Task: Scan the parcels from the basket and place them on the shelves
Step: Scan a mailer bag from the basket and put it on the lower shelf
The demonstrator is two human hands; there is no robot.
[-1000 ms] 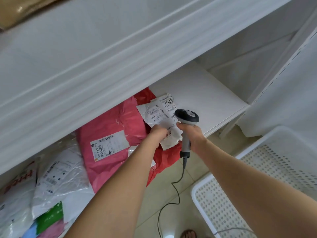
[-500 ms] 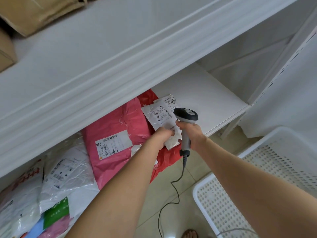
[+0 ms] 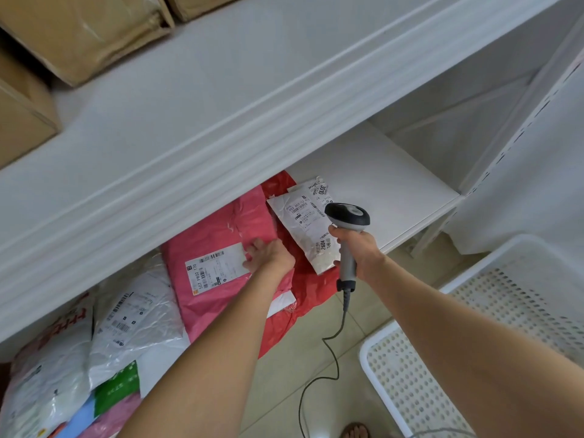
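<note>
Left of the flat pink plastic parcel (image 3: 221, 241), on the same white lower shelf (image 3: 379, 184), lie white parcels in clear film (image 3: 136, 314). Above and behind the pink parcel, brown cardboard boxes (image 3: 79, 33) stand on the white upper shelf (image 3: 221, 90). The pink parcel lies face up, its white shipping label (image 3: 218, 268) toward the shelf's front. The left hand (image 3: 268, 256) rests on its right part, palm down and fingers straight and spread, the fingertips at the label's right end, gripping nothing. Against the pink parcel's right edge lies a red plastic parcel (image 3: 303, 298), its front hanging past the shelf edge. On top of it, right of the pink parcel, is the small white crinkled plastic parcel (image 3: 305, 229). It lies flat and label up, its long axis slanting from back-left to front-right, the barcode end toward the back and the end printed 2604 toward the front. It sits apart from the left hand, to that hand's right. Its front-right edge is just beside the right hand (image 3: 357, 245) — whether they touch I cannot tell. That hand is wrapped round the handle of a grey-and-black corded barcode scanner (image 3: 347, 216), its head above the parcel's right edge. Farthest right of the pink parcel, lower down, stands a white perforated plastic basket (image 3: 368, 358).
</note>
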